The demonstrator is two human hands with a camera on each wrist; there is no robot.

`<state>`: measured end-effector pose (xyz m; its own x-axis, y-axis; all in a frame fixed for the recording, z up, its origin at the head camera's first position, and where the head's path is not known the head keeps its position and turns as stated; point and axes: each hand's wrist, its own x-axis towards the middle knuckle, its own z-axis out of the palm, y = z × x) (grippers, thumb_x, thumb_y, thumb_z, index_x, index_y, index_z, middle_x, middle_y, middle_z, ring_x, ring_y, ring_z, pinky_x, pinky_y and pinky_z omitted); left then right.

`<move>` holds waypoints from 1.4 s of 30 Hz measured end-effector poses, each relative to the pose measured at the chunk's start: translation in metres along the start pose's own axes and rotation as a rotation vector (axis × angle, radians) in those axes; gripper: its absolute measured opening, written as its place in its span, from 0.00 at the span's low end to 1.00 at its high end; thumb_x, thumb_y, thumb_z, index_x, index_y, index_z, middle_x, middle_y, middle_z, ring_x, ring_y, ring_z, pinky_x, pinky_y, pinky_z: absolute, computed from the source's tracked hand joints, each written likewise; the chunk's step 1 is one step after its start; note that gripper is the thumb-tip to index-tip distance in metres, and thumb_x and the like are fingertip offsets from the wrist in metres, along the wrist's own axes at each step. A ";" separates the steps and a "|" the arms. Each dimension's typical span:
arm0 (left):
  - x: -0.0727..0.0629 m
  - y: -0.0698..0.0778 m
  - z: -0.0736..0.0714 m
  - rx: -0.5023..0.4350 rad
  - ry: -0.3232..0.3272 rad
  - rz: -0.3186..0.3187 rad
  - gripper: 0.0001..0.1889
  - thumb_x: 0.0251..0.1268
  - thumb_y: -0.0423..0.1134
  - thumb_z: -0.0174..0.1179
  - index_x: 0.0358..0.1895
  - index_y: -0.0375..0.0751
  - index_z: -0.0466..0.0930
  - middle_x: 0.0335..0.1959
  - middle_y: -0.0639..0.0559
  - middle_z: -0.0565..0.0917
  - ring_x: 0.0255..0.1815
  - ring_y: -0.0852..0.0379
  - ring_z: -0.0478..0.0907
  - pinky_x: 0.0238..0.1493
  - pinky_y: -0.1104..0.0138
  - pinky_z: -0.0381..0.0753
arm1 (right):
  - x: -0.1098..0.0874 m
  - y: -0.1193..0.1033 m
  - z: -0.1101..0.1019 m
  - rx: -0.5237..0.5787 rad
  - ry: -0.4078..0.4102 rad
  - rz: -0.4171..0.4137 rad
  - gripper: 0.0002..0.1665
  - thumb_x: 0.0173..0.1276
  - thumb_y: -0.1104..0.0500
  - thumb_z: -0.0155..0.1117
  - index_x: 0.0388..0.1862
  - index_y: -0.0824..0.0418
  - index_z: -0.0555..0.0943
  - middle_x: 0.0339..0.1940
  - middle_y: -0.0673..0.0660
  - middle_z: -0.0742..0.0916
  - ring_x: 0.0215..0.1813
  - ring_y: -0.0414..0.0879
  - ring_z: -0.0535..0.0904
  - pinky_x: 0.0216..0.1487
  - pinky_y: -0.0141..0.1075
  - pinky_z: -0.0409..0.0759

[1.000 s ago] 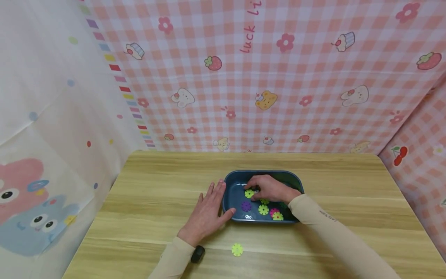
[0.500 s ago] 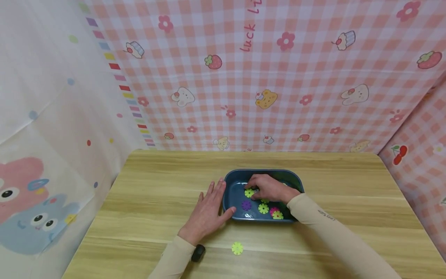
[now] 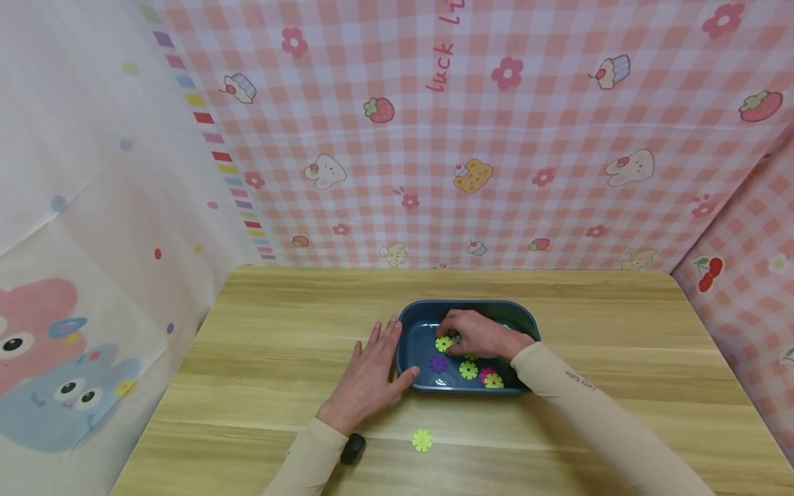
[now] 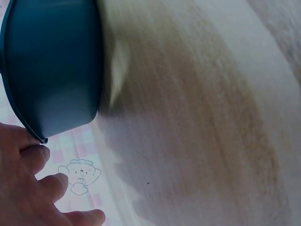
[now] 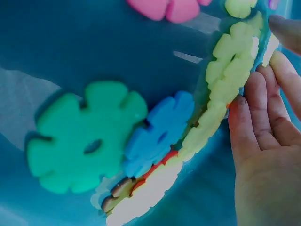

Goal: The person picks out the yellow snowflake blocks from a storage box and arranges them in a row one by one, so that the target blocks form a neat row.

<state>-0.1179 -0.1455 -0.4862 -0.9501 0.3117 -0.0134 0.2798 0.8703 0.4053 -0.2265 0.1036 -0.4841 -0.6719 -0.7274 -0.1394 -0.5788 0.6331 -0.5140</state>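
Observation:
In the head view a dark blue tub (image 3: pixel 468 388) stands on the wooden table, with several notched plastic snowflake discs inside. My left hand (image 3: pixel 367 382) lies at its left end, fingers extended and fingertips right at the rim. Reaching into the tub, my right hand (image 3: pixel 480 335) has its thumb and fingertips around a yellow-green snowflake disc (image 3: pixel 443 343). A purple disc (image 3: pixel 438 364), another yellow-green disc (image 3: pixel 468 370) and a pink disc (image 3: pixel 488 374) lie nearby. The right wrist view shows a green disc (image 5: pixel 89 136) and a blue disc (image 5: pixel 162 132) beside a curved row of discs.
One loose yellow-green disc (image 3: pixel 422 440) lies on the table (image 3: pixel 279 386) in front of the tub. Pink checked cloth (image 3: pixel 434 138) hangs behind the table's far edge. A black wrist device (image 3: pixel 353 449) sits at my left cuff.
Both hands stay almost still, the right one inside the tub and the left one at its rim. The head view shifts very slightly.

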 end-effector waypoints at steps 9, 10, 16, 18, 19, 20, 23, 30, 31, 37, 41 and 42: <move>0.004 -0.003 -0.002 0.001 0.017 0.022 0.48 0.74 0.69 0.49 0.85 0.41 0.49 0.86 0.49 0.49 0.86 0.46 0.43 0.77 0.35 0.51 | -0.008 -0.006 -0.023 0.094 0.041 -0.004 0.19 0.68 0.58 0.74 0.57 0.59 0.87 0.53 0.53 0.85 0.49 0.45 0.81 0.53 0.41 0.84; 0.003 -0.004 -0.001 -0.002 0.013 0.023 0.48 0.74 0.69 0.49 0.85 0.41 0.49 0.86 0.49 0.48 0.86 0.46 0.43 0.77 0.35 0.51 | -0.010 -0.007 -0.024 0.097 0.042 -0.008 0.19 0.69 0.58 0.74 0.57 0.59 0.87 0.54 0.53 0.85 0.50 0.45 0.82 0.53 0.41 0.84; 0.000 -0.002 0.002 -0.007 0.026 0.040 0.44 0.79 0.67 0.44 0.85 0.42 0.49 0.86 0.49 0.49 0.85 0.45 0.43 0.76 0.34 0.53 | -0.027 -0.014 -0.036 0.108 0.075 -0.041 0.19 0.71 0.58 0.73 0.59 0.60 0.86 0.54 0.52 0.85 0.53 0.50 0.83 0.56 0.46 0.84; 0.000 -0.002 0.004 -0.005 0.039 0.051 0.41 0.81 0.64 0.42 0.84 0.41 0.51 0.85 0.49 0.50 0.85 0.45 0.44 0.76 0.34 0.53 | -0.033 -0.015 -0.040 0.110 0.103 -0.058 0.19 0.71 0.58 0.72 0.59 0.60 0.85 0.53 0.51 0.85 0.53 0.51 0.83 0.55 0.47 0.84; 0.000 -0.002 0.004 -0.003 0.042 0.054 0.39 0.82 0.62 0.42 0.84 0.41 0.51 0.85 0.49 0.50 0.85 0.45 0.45 0.75 0.33 0.53 | -0.037 -0.016 -0.041 0.114 0.118 -0.067 0.19 0.71 0.59 0.72 0.59 0.61 0.85 0.53 0.51 0.85 0.52 0.52 0.83 0.55 0.48 0.83; 0.000 -0.002 0.004 -0.005 0.047 0.057 0.38 0.83 0.61 0.42 0.84 0.41 0.52 0.85 0.49 0.51 0.85 0.44 0.45 0.75 0.33 0.54 | -0.040 -0.016 -0.042 0.113 0.133 -0.077 0.19 0.72 0.59 0.71 0.59 0.61 0.85 0.53 0.51 0.85 0.51 0.52 0.82 0.54 0.48 0.83; -0.001 -0.002 0.005 -0.007 0.052 0.064 0.36 0.84 0.58 0.42 0.84 0.40 0.53 0.85 0.48 0.52 0.85 0.43 0.46 0.75 0.32 0.54 | -0.049 -0.019 -0.043 0.108 0.175 -0.112 0.19 0.72 0.58 0.71 0.59 0.61 0.85 0.52 0.50 0.85 0.51 0.53 0.82 0.54 0.51 0.83; 0.000 -0.004 0.004 0.008 0.060 0.051 0.36 0.84 0.58 0.43 0.83 0.40 0.54 0.85 0.48 0.52 0.85 0.44 0.45 0.75 0.33 0.53 | -0.071 -0.032 -0.037 0.131 0.231 -0.097 0.20 0.71 0.54 0.72 0.60 0.56 0.85 0.55 0.49 0.84 0.54 0.52 0.82 0.55 0.51 0.83; 0.000 -0.003 0.003 0.008 0.064 0.051 0.36 0.84 0.58 0.43 0.83 0.40 0.54 0.85 0.48 0.53 0.85 0.43 0.45 0.75 0.33 0.53 | -0.074 -0.034 -0.035 0.136 0.241 -0.093 0.20 0.71 0.54 0.72 0.60 0.55 0.85 0.55 0.49 0.84 0.54 0.52 0.82 0.55 0.51 0.83; 0.000 -0.001 0.003 0.004 0.065 0.038 0.35 0.84 0.55 0.45 0.83 0.39 0.55 0.84 0.47 0.54 0.85 0.43 0.47 0.75 0.33 0.54 | -0.092 -0.045 -0.020 0.153 0.295 -0.094 0.19 0.70 0.56 0.73 0.59 0.53 0.86 0.54 0.47 0.83 0.53 0.48 0.82 0.54 0.50 0.84; 0.000 -0.001 0.003 -0.006 0.066 0.032 0.34 0.84 0.54 0.45 0.83 0.39 0.55 0.84 0.46 0.55 0.84 0.42 0.48 0.75 0.33 0.55 | -0.101 -0.052 -0.011 0.137 0.319 -0.110 0.18 0.69 0.56 0.74 0.58 0.51 0.86 0.54 0.47 0.83 0.52 0.45 0.82 0.52 0.44 0.83; 0.000 -0.001 0.003 -0.008 0.068 0.031 0.34 0.84 0.53 0.46 0.83 0.38 0.56 0.84 0.46 0.55 0.84 0.41 0.48 0.75 0.33 0.55 | -0.103 -0.054 -0.009 0.134 0.320 -0.115 0.18 0.69 0.55 0.74 0.58 0.51 0.86 0.54 0.47 0.83 0.52 0.45 0.81 0.52 0.43 0.83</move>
<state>-0.1175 -0.1451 -0.4894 -0.9483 0.3115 0.0615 0.3084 0.8577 0.4115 -0.1306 0.1468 -0.4342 -0.7284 -0.6592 0.1869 -0.6080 0.4962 -0.6198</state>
